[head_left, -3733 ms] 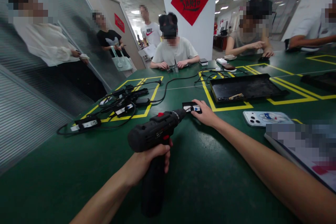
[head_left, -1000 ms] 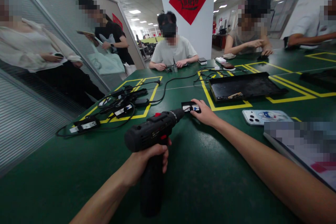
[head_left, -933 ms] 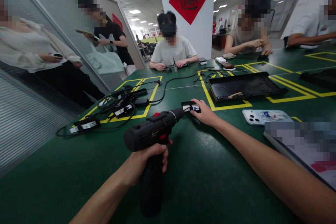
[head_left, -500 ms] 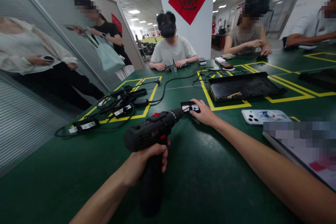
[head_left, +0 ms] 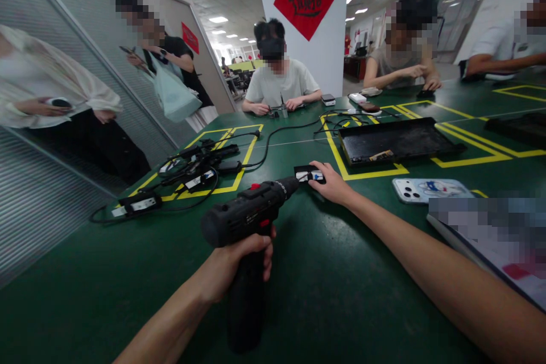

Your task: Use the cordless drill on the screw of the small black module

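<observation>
My left hand point(head_left: 251, 253) is wrapped round the grip of a black cordless drill point(head_left: 245, 213) with red switches. The drill points away and to the right, its chuck up against a small black box-like part point(head_left: 303, 174) with white and blue inside. My right hand point(head_left: 328, 182) pinches the right end of that part and steadies it on the green table point(head_left: 333, 296). Whether the drill's tip touches the part cannot be made out, and my fingers cover its right end.
Black cables and adapters point(head_left: 198, 165) lie tangled at left inside yellow tape. A shallow black tray point(head_left: 396, 139) stands right of centre. A phone point(head_left: 430, 189) and a blurred flat item point(head_left: 490, 244) lie at right. A person point(head_left: 281, 79) sits opposite; others are around the table.
My hands, the drill and the small part have stayed in place. At left, the two standing people have shifted slightly leftward.
</observation>
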`<state>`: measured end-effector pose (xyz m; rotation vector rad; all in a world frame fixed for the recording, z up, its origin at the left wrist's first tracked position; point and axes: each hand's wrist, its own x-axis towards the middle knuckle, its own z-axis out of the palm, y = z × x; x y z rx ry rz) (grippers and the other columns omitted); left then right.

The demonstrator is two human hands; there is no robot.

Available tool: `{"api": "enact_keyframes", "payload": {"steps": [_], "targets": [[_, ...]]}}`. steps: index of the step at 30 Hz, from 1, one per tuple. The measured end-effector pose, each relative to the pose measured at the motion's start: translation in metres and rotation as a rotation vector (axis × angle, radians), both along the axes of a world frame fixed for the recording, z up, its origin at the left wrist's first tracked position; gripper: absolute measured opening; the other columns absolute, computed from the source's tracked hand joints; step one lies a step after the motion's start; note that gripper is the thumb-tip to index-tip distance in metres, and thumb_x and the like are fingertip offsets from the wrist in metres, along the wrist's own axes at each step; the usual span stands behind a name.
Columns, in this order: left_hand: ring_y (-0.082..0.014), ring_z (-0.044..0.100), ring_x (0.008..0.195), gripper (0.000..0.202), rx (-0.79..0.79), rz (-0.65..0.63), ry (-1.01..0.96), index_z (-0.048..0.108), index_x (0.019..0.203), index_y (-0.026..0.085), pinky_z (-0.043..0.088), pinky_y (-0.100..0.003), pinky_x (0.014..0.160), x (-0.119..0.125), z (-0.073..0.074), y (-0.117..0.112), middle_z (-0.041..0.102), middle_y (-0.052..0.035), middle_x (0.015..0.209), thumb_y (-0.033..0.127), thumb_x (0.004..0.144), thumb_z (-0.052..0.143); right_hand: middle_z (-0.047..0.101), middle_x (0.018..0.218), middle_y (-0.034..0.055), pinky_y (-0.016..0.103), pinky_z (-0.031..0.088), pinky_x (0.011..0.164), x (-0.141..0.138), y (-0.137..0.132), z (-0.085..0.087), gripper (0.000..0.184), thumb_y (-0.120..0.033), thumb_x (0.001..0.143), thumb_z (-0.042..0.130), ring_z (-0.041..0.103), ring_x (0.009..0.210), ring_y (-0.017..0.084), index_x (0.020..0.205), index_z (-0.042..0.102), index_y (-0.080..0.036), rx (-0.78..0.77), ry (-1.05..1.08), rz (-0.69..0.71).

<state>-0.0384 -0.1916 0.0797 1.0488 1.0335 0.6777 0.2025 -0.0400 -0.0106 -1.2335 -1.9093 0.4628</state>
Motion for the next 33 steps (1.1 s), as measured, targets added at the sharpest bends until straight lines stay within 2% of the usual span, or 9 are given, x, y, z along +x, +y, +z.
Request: {"api": "enact_keyframes", "payload": {"steps": [8,16,22,24,33], "targets": [[-0.0147,0.055,0.054,0.019,-0.002,0.013,-0.019,0.054,0.099,0.015,0.043,-0.03,0.055,-0.001,0.0,-0.002,0.054,0.0009,0.065,0.026,0.083,0.051,0.047,0.117,0.0069,0.036,0.041,0.095,0.0,-0.001,0.001,0.05,-0.03,0.08,0.058,0.054,0.104,0.02,0.128,0.044,-0.026,-0.023,-0.001,-0.005],[-0.015,0.054,0.054,0.041,-0.018,0.041,-0.002,0.048,0.121,0.015,0.044,-0.031,0.055,0.004,0.008,-0.002,0.053,0.0011,0.065,0.025,0.082,0.053,0.047,0.116,0.0073,0.035,0.042,0.093,0.0,-0.002,0.003,0.05,-0.03,0.08,0.057,0.054,0.102,0.02,0.128,0.044,-0.025,-0.023,-0.004,-0.004],[-0.0139,0.055,0.054,0.016,-0.025,0.04,-0.011,0.055,0.094,0.013,0.044,-0.03,0.055,0.003,0.006,-0.002,0.054,0.0008,0.064,0.024,0.082,0.053,0.047,0.116,0.0067,0.036,0.042,0.094,-0.001,-0.003,0.004,0.049,-0.029,0.08,0.057,0.054,0.103,0.021,0.128,0.044,-0.026,-0.022,0.005,-0.005],[-0.0138,0.055,0.055,0.015,-0.029,0.038,-0.011,0.054,0.092,0.014,0.044,-0.029,0.055,0.003,0.006,-0.002,0.054,0.0009,0.064,0.024,0.082,0.054,0.047,0.116,0.0068,0.036,0.042,0.094,-0.001,-0.003,0.004,0.049,-0.029,0.08,0.057,0.054,0.103,0.02,0.128,0.044,-0.026,-0.022,0.005,-0.005],[-0.0157,0.056,0.055,0.039,0.01,-0.019,0.059,0.045,0.122,0.016,0.044,-0.032,0.058,0.004,0.012,-0.002,0.055,0.0012,0.067,0.025,0.084,0.051,0.048,0.114,0.0069,0.036,0.042,0.093,0.0,0.0,0.002,0.05,-0.029,0.08,0.057,0.055,0.102,0.02,0.128,0.044,-0.025,-0.021,-0.004,-0.006]]}}
